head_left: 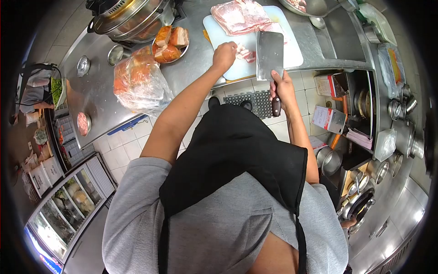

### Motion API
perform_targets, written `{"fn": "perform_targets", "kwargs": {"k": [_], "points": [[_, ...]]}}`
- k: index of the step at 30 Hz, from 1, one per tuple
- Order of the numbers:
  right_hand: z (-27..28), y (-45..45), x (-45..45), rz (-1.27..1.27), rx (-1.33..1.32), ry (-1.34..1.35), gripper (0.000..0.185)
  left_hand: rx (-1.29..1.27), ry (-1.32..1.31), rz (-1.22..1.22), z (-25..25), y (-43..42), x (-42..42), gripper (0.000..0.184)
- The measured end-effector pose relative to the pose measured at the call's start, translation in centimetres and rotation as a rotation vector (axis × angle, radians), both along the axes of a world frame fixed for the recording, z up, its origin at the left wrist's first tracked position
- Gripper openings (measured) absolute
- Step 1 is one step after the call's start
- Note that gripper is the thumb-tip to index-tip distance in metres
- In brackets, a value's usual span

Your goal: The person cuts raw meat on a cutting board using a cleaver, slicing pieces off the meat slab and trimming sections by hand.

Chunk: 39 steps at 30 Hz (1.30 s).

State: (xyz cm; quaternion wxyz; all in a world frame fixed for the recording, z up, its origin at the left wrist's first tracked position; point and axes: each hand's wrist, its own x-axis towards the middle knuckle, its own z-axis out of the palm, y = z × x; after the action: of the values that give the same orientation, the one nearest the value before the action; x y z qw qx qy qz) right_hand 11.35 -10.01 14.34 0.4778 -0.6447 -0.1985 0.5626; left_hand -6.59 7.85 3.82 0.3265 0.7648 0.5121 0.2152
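A white cutting board (292, 50) lies at the counter's front edge. On its far part rests a large slab of raw pork (239, 17). My right hand (284, 86) is closed round the dark wooden handle of a cleaver (270, 55), whose broad blade lies over the board. At the board's left side, my left hand (224, 55) has its fingers curled together beside small cut pieces of meat (247, 55). Its fingertips are partly hidden, so any piece between them cannot be made out. The blade is just right of the cut pieces.
Left on the steel counter stand a dish of roasted pork chunks (169, 44), a plastic-wrapped bundle (139, 80), a large metal cooker (132, 20) and small metal bowls (83, 66). A metal pan (310, 8) and a ladle (318, 23) are at the back right. Shelves with pans are at right.
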Motion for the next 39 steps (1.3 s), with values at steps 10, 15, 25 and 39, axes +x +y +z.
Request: {"fn": "perform_targets", "kwargs": {"k": [10, 15, 25, 39], "points": [[-4.0, -0.7, 1.1, -0.014, 0.003, 0.451, 0.015, -1.464, -1.17, 0.425, -0.1, 2.5, 4.3, 0.066], [-3.5, -1.7, 2.4, -0.03, -0.05, 0.139, 0.016, -0.325, -0.172, -0.097, -1.2, 2.6, 3.8, 0.023], [-1.1, -1.9, 2.1, 0.1, -0.061, -0.397, 0.024, -0.149, -0.156, 0.059, -0.7, 1.1, 1.5, 0.033], [-4.4, 0.5, -2.4, 0.613, -0.004, -1.11, 0.024, -0.113, -0.064, 0.165, -5.5, -0.6, -2.1, 0.012]]}}
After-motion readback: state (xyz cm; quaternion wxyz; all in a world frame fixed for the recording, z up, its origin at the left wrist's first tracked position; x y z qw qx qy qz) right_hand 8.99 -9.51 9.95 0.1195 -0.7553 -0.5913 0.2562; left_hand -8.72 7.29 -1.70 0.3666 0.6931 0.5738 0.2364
